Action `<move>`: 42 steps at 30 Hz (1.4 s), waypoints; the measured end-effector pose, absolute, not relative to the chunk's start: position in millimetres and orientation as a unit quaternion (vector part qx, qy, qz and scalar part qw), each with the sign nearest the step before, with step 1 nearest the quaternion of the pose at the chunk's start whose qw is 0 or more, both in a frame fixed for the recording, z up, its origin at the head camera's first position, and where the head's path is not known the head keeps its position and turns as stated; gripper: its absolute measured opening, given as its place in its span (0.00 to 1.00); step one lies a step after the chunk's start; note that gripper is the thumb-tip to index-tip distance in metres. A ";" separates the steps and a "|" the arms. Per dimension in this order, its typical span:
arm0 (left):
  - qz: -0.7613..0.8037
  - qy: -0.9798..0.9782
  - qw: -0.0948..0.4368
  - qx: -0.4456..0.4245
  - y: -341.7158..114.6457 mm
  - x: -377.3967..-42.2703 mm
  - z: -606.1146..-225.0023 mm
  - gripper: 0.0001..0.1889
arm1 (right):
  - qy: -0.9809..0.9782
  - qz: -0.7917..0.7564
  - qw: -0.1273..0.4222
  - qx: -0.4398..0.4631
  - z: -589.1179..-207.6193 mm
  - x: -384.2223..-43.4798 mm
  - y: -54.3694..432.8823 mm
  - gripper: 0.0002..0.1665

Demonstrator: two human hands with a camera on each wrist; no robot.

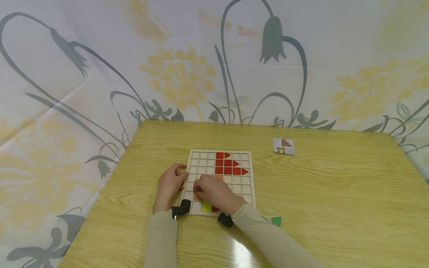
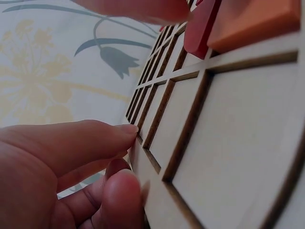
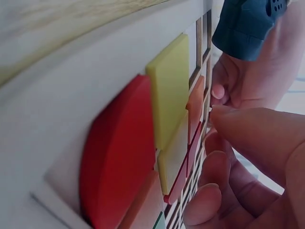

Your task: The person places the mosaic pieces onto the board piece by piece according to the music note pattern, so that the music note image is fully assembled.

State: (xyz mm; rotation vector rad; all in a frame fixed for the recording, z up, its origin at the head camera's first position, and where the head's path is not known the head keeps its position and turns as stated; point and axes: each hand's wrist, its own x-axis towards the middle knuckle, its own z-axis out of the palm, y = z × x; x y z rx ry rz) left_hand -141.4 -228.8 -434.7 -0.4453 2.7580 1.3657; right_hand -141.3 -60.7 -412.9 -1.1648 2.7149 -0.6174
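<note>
A pale wooden grid board (image 1: 246, 188) lies on the table with coloured tiles in its cells. My left hand (image 1: 170, 184) is at its left side; in the left wrist view its fingers hold the board's edge. Over the lower middle of the board is my right hand (image 1: 216, 191). One of its fingertips sits right at a red tile (image 2: 202, 28) beside an orange tile (image 2: 259, 24). The right wrist view shows its thumb and curled fingers apart near the tiles. A yellow tile (image 3: 171, 88) and a rounded red tile (image 3: 119, 152) are in the nearest cells.
Three rows of red tiles (image 1: 228, 171) ending in points fill the board's upper right. A small pattern card (image 1: 283, 146) lies farther back on the wooden table (image 1: 335, 193). Beside the right sleeve (image 1: 264, 230) is a green piece (image 1: 276, 221). A floral cloth hangs behind.
</note>
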 end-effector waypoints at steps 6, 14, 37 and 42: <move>0.445 0.884 0.020 -0.139 -226.6 -142.5 -433.4 0.18 | 0.899 -0.218 0.062 -0.375 -411.7 -143.5 -53.3 0.03; 0.448 0.884 0.029 -0.133 -223.5 -142.9 -431.1 0.21 | 0.905 -0.229 0.067 -0.352 -410.6 -146.8 -37.8 0.07; 0.434 0.891 0.027 -0.133 -223.2 -138.2 -432.7 0.21 | 0.916 -0.241 0.040 -0.318 -397.0 -132.9 55.4 0.05; 0.436 0.888 0.031 -0.142 -223.2 -138.0 -432.7 0.21 | 0.925 -0.225 0.045 -0.303 -397.0 -132.5 73.6 0.04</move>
